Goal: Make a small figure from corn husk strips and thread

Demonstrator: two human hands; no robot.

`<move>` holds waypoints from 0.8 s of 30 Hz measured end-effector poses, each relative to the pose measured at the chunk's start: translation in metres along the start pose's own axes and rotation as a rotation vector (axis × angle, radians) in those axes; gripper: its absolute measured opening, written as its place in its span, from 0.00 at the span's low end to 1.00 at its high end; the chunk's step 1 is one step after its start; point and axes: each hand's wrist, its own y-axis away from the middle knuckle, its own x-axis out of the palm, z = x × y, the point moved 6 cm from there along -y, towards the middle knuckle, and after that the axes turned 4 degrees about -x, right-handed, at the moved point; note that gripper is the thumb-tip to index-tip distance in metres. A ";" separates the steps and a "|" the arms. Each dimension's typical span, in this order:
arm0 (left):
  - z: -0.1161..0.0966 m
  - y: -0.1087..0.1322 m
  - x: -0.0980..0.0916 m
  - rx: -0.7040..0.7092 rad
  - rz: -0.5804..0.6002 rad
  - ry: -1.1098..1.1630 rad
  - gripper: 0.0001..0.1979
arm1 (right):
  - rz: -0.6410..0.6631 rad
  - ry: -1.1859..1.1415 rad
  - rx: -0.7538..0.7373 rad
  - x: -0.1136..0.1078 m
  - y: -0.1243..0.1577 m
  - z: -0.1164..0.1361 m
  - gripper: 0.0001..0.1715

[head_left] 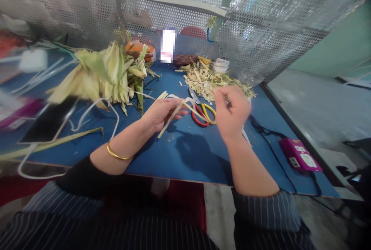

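Note:
My left hand [160, 114] is above the middle of the blue table, its fingers closed around thin pale corn husk strips [168, 124]. The strips bend over the fingertips, and one end hangs down while another reaches right. My right hand [233, 109] is raised to the right, fingers curled in and thumb near the index finger. Motion blurs it, and I cannot make out what it pinches, if anything. Between the hands lie scissors [197, 101] with one red and one yellow handle, blades partly apart. A pale strip [246, 137] shows behind my right wrist.
A heap of corn husks [110, 64] stands at the back left, and a pile of husk scraps [203, 78] at the back right. A dark phone [48, 122] with a white cable [116, 120] lies left. A purple box [301, 155] with black cords sits right. Perforated mesh [185, 14] rises behind.

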 end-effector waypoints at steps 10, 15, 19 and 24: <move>0.003 -0.002 0.005 0.130 -0.015 0.143 0.03 | 0.549 -0.068 0.294 0.077 0.048 0.003 0.20; 0.007 -0.005 0.009 0.143 0.021 0.154 0.04 | 0.491 -0.065 0.344 0.082 0.054 -0.003 0.16; 0.006 -0.005 0.005 0.149 -0.036 0.133 0.04 | 0.514 -0.087 0.297 0.081 0.052 0.000 0.18; 0.003 -0.002 0.003 0.150 -0.079 0.161 0.03 | 0.575 -0.178 0.299 0.081 0.051 0.004 0.15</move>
